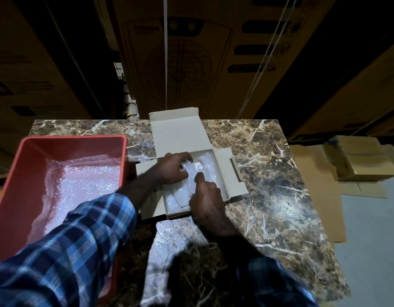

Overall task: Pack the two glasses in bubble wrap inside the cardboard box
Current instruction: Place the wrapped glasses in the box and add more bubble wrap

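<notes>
Both your hands are down inside the open cardboard box (227,171), working the bubble wrap (208,165).

Your left hand (172,168) curls its fingers round a wrapped bundle at the box's far left corner; your right hand (206,199) presses a pointed finger onto the wrap near the middle, the other fingers curled. The glasses themselves can't be made out under the wrap. The box sits mid-table (280,173), lid flap raised at the far side. To its left, a red bin (21,173) holds more wrap.
</notes>
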Tool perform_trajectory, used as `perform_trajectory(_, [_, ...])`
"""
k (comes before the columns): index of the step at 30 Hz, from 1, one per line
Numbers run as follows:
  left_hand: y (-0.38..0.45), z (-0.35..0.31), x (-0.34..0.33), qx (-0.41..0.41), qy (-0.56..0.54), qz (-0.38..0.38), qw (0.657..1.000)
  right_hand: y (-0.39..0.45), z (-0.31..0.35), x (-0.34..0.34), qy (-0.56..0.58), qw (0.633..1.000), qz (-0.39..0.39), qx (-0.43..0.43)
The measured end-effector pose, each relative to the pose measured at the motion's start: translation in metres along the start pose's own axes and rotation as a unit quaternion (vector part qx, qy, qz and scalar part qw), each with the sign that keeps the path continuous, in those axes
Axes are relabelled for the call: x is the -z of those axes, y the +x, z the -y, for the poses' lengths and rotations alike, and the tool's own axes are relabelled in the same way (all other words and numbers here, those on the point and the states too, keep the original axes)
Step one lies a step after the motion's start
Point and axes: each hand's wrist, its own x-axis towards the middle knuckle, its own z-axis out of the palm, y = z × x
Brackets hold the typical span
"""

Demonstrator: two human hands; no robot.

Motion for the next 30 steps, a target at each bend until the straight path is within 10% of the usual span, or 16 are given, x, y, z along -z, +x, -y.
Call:
perform_trajectory(13, [-0.002,0.000,0.001,-0.001,-0.001,0.010,1.000,0.002,0.000,-0.010,-0.078,0.997,0.004,0.019])
perform_trajectory(21, [-0.016,-0.009,-0.013,-0.084,0.141,-0.132,0.978,0.011,-0.004,-0.013,-0.082,0.996,0.010,0.015])
perform_trajectory(30, [-0.011,-0.010,-0.014,-0.030,0.014,-0.082,0.996,0.009,-0.015,-0.015,-0.051,0.998,-0.006,0.039])
